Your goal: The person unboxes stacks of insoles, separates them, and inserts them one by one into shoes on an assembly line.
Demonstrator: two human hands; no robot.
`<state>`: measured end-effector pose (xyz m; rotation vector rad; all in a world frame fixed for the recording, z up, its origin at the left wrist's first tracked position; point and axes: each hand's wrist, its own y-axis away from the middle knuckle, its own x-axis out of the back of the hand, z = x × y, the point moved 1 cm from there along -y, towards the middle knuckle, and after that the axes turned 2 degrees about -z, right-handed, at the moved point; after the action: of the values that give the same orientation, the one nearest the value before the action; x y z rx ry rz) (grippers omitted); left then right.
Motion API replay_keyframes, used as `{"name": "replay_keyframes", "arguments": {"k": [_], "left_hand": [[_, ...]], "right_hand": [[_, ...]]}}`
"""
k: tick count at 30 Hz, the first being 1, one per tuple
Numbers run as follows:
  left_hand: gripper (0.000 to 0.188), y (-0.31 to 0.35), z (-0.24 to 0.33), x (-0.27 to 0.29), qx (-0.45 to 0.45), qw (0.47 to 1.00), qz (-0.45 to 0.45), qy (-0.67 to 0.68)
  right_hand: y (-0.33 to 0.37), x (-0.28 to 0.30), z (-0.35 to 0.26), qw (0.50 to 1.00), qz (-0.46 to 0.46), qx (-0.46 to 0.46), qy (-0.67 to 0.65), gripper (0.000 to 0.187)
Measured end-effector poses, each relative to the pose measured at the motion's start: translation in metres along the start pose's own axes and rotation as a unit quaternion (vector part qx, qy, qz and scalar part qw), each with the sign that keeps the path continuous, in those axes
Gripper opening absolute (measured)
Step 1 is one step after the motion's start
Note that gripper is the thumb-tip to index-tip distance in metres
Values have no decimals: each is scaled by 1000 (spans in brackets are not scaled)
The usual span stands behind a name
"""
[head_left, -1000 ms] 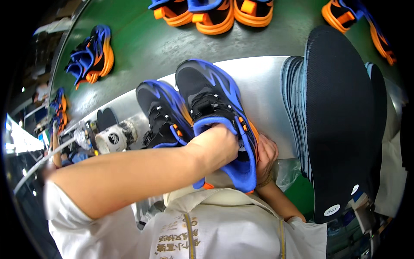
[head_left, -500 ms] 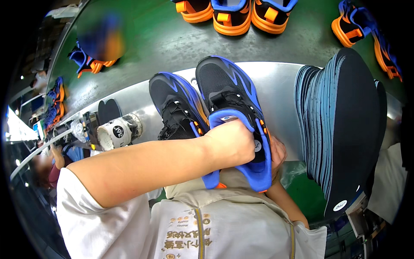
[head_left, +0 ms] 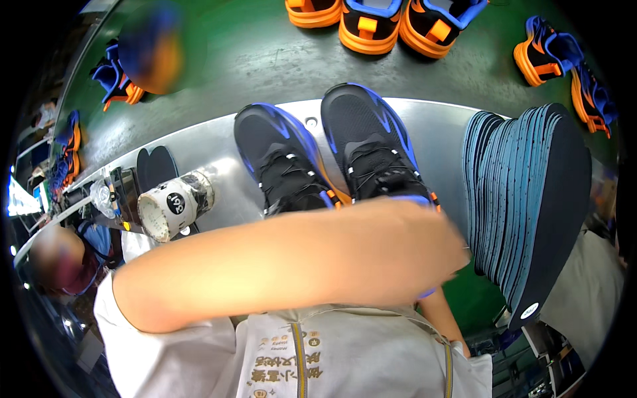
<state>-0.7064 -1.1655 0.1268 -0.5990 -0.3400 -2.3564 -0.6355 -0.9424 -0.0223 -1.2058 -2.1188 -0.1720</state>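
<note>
Two black running shoes with blue and orange trim stand side by side, toes pointing away: the left shoe [head_left: 282,159] and the right shoe [head_left: 371,142]. My left forearm crosses in front of both and covers their heel ends. My left hand [head_left: 424,245], smeared by motion, is over the right shoe's heel end, near the insole stack; its fingers cannot be made out. Behind it my right hand is hidden; only the right forearm [head_left: 443,322] shows below. A tall stack of dark insoles with blue speckled edges [head_left: 511,199] stands to the right.
The shoes stand on a curved metal ledge [head_left: 219,146]. Beyond it runs a green surface [head_left: 265,60] bearing several more shoes, including one at the back centre [head_left: 370,30]. A white tape roll [head_left: 174,205] and two small dark insoles [head_left: 158,167] lie left. A person [head_left: 66,262] is far left.
My left hand has come out of the right shoe's opening and moved right, toward the insole stack. My right hand, seen earlier at the shoe's side, is now covered.
</note>
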Motion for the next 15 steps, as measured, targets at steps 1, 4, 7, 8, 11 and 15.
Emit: {"name": "replay_keyframes", "arguments": {"k": [1,4,7,8,11,15], "left_hand": [[18,18,-1,21,25,992,108,53],[30,124,1,58,151,878,431,145],[31,227,-9,25,238,742,620,86],[24,248,-14,9,324,692,642,59],[11,265,-33,-31,384,693,606,-72],[13,243,-45,-48,334,718,575,-205]], "right_hand": [[1,9,-15,998,6,-64,24,84],[-11,36,-51,995,46,22,-82,87],[-36,54,-91,998,-49,6,45,73],[-52,48,-99,990,-104,-14,93,64],[-89,20,-126,936,-278,-81,202,50],[-118,-11,-120,960,-159,83,216,45]]}}
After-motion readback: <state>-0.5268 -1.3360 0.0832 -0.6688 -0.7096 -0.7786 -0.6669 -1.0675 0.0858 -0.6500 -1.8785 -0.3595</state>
